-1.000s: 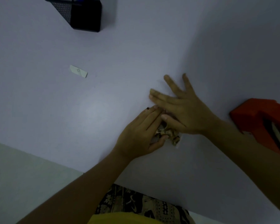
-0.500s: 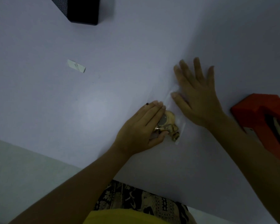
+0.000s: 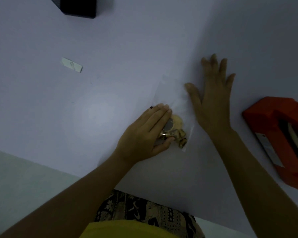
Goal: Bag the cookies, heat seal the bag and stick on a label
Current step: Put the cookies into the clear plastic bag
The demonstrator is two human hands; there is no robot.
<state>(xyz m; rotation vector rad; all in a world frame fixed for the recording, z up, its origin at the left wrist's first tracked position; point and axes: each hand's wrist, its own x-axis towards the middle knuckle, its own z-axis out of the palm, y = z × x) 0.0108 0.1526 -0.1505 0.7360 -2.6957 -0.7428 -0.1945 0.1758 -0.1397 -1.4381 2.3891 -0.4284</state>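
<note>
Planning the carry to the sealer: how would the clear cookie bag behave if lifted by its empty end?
The bag looks thin and limp, so it would probably droop. The cookies sit bunched at one end, likely swinging down. They seem brittle; the left hand should press lightly.

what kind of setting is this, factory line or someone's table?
Probably a small home or hobby packing table, not a line: one plain white tabletop, a red heat sealer at its right edge, one clear bag of cookies under bare hands, and a lone loose label.
</note>
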